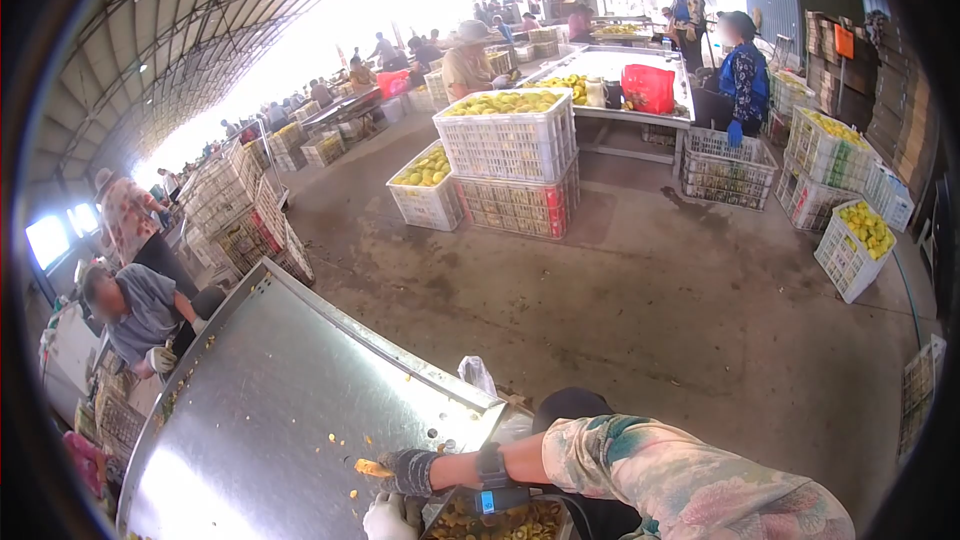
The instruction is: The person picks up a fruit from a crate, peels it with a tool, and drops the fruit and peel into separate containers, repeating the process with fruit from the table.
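Note:
My right hand point(412, 472), in a dark knitted glove with a device strapped at the wrist, is over the near end of a metal table point(290, 370). A yellow-orange elongated piece point(373, 467) sticks out from its fingertips. Just below, at the bottom edge of the head view, my left hand point(392, 518) wears a white glove. Its fingers are curled, and what they may hold is hidden. Small yellow scraps point(353, 493) lie on the metal near both hands. A crate of brownish cut pieces point(500, 522) stands under my right wrist.
A co-worker point(150, 310) in white gloves sits at the table's far left side. Across the concrete floor point(600, 310) stand stacked crates of yellow-green fruit point(505, 140). Another fruit crate point(857, 248) is at the right. People work around a white table point(630, 65) behind.

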Motion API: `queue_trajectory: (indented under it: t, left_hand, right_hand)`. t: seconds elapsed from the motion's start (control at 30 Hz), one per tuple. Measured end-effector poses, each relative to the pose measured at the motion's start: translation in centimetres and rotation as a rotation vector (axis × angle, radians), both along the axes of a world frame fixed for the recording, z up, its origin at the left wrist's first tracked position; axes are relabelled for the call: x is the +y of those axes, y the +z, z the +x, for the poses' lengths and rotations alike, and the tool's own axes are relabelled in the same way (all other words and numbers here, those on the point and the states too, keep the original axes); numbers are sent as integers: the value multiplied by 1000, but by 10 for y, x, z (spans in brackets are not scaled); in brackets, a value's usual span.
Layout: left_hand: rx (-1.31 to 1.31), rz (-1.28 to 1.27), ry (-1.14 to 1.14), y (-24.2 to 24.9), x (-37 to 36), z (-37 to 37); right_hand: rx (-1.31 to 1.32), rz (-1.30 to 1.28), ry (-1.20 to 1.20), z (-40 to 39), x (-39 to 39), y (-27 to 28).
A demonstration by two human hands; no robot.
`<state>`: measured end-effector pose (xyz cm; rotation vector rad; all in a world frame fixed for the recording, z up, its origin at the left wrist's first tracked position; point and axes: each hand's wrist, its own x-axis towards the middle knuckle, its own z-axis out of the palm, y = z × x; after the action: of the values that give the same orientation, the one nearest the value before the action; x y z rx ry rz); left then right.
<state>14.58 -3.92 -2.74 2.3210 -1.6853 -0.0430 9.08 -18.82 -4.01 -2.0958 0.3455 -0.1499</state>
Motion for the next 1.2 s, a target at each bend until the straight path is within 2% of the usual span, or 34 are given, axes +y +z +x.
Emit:
queue_trajectory:
  t: [0.43,0.53,0.6,0.7,0.97,1.03,1.07,1.1,1.13,1.17,1.2]
  left_hand:
    - [-15,-2,22,7,-2,-5]
    - [26,14,36,10,-2,-7]
    - [23,-20,23,4,0,-5]
    - [-1,-57,6,0,-2,-3]
    - [-2,-36,56,5,-7,-7]
    - [-38,-44,67,-13,-9,0]
    - [-34,-31,132,-17,-14,-3]
    - [-6,-91,71,1,-14,-14]
    - [64,-117,45,-2,-13,-12]
    - [58,-132,63,7,-14,-20]
    - [70,-104,89,10,-15,-23]
  right_hand:
    - [15,23,-23,-4,1,6]
    - [69,10,39,-4,0,9]
    - [53,99,57,-9,-2,16]
    - [7,-45,32,3,0,-4]
    - [-62,-101,37,-1,1,-1]
    - [-43,-155,244,21,-9,-53]
    - [-203,-186,323,14,-18,-66]
    - [-376,-226,346,1,-29,-68]
    - [-497,-255,344,-7,-34,-71]
    - [-579,-238,322,-9,-37,-72]
    - [-463,-470,286,-6,-37,-39]
